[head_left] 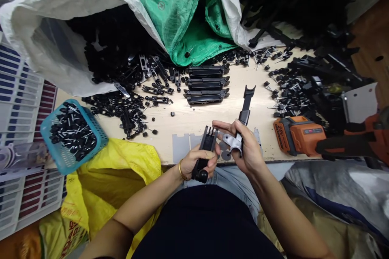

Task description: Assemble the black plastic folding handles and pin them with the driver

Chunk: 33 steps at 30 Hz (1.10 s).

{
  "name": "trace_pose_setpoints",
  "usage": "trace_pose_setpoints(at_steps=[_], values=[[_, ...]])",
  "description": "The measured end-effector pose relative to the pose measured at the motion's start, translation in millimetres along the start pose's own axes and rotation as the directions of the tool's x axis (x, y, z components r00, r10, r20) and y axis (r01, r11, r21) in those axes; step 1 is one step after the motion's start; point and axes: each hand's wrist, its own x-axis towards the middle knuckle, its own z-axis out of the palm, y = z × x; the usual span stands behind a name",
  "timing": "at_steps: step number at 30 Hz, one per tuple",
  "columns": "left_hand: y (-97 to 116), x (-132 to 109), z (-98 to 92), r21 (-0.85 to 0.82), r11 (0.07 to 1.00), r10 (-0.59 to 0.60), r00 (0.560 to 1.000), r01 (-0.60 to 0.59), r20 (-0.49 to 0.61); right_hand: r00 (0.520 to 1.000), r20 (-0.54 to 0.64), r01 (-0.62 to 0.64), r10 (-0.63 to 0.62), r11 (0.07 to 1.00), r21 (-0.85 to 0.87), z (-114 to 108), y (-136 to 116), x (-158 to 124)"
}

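My left hand is closed around a black plastic clamp part with a slotted top and a round knob at its lower end. In my right hand is a black bar with a forked, curved tip that points away from me. A silver metal bracket sits at the bar's lower end, close to the clamp part but apart from it. Both parts are held above the table's front edge. Farther back, several black assembled pieces lie stacked in a row.
Black-headed screws are heaped at right beside an orange cordless drill. Black links spill from a white sack at left. A teal basket holds more screws. Grey plates lie at the table's front edge.
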Motion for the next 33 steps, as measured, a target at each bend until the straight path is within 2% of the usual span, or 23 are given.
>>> trace_pose_setpoints(at_steps=[4,7,11,14,20,26,30,31,33], values=[[-1.2,-0.3,0.0,0.076,0.997,0.011,0.999,-0.007,-0.043,1.000,-0.002,-0.015,0.015,0.999,-0.039,1.8,-0.7,-2.1],[-4.8,2.4,2.3,0.200,0.978,0.081,0.993,-0.063,-0.087,0.998,-0.010,-0.056,0.055,0.992,-0.112,6.1,1.7,-5.6],[-11.6,4.5,5.9,0.512,0.842,0.253,0.962,-0.169,-0.100,0.998,-0.059,-0.027,0.018,0.987,-0.156,11.0,8.4,-7.2],[-13.8,0.5,8.7,0.643,0.747,0.324,0.937,-0.168,-0.131,0.999,-0.028,-0.020,0.016,0.988,-0.150,9.5,11.9,-7.4],[-11.4,-9.6,10.0,0.756,0.648,0.342,0.923,-0.097,-0.174,0.996,0.077,-0.036,0.047,0.991,-0.132,1.9,11.6,-11.7],[-11.4,-8.5,10.0,0.754,0.652,0.329,0.926,-0.080,-0.187,0.998,0.066,-0.001,0.009,0.992,-0.128,-1.5,17.9,-9.5],[-13.8,-10.0,12.3,0.851,0.525,0.397,0.891,-0.025,-0.219,0.999,0.034,0.013,-0.009,0.993,-0.119,-2.2,24.6,-7.4],[-15.8,-9.9,13.8,0.860,0.511,0.411,0.882,-0.015,-0.229,0.999,0.033,0.005,-0.001,0.993,-0.114,-1.5,25.9,-7.4],[-22.0,-8.0,18.3,0.838,0.545,0.431,0.862,-0.013,-0.267,1.000,0.021,-0.005,0.007,0.995,-0.096,1.0,28.3,-7.3]])
